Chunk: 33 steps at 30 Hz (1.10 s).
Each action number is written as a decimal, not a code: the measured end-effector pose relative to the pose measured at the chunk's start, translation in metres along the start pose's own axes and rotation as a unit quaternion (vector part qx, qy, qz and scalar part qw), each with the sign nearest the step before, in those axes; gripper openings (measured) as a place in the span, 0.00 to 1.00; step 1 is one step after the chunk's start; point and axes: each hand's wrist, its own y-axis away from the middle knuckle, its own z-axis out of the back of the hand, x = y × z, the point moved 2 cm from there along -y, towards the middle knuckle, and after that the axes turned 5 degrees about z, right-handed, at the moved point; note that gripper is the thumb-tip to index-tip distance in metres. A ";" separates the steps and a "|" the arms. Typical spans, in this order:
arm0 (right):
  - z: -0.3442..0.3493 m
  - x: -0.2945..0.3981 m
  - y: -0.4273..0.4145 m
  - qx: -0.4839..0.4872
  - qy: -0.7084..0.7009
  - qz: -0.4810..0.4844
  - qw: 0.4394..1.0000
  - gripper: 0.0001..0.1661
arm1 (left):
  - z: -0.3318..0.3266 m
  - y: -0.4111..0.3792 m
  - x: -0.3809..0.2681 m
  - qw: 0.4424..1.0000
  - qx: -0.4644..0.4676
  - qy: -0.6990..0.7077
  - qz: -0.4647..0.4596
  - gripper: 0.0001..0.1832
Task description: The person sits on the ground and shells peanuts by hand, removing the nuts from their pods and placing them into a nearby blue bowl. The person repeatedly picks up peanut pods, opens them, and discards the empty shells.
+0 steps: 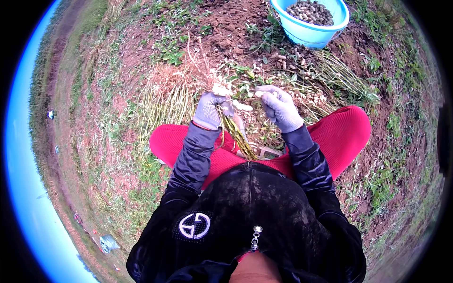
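Observation:
My left hand [210, 110], in a pale dotted work glove, is closed around the stems of a pulled peanut plant [239, 138]; its roots and pale pods stick up past the fingers. To its right, my right hand [281, 108], gloved alike, pinches a pale peanut pod [260, 93] between thumb and fingers. Loose peanut pods [282, 63] lie on the soil beyond the hands. At the top right stands a light blue plastic basin [308, 37] with a heap of peanuts [310, 13] inside.
A pile of peanut stems with roots [168, 99] lies on the left, and another bundle of stems [345, 76] on the right below the basin. My crossed legs in red ribbed trousers [341, 138] frame the near ground. Weeds [170, 53] grow in the reddish soil.

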 end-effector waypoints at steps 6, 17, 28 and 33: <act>0.055 0.066 -0.114 -0.252 -0.125 0.022 0.959 0.12 | 0.034 -0.020 -0.033 0.994 -0.080 -0.062 -0.051 0.09; 0.044 0.099 -0.166 -0.125 -0.066 0.207 0.968 0.25 | 0.014 -0.050 0.005 0.975 -0.133 -0.151 -0.094 0.09; -0.046 0.005 -0.041 0.093 0.544 0.110 0.827 0.16 | 0.010 -0.044 0.008 0.874 -0.079 -0.458 -0.140 0.07; -0.030 -0.013 0.022 0.200 -0.018 -0.088 0.976 0.21 | 0.002 -0.028 -0.019 0.997 0.005 -0.071 -0.033 0.08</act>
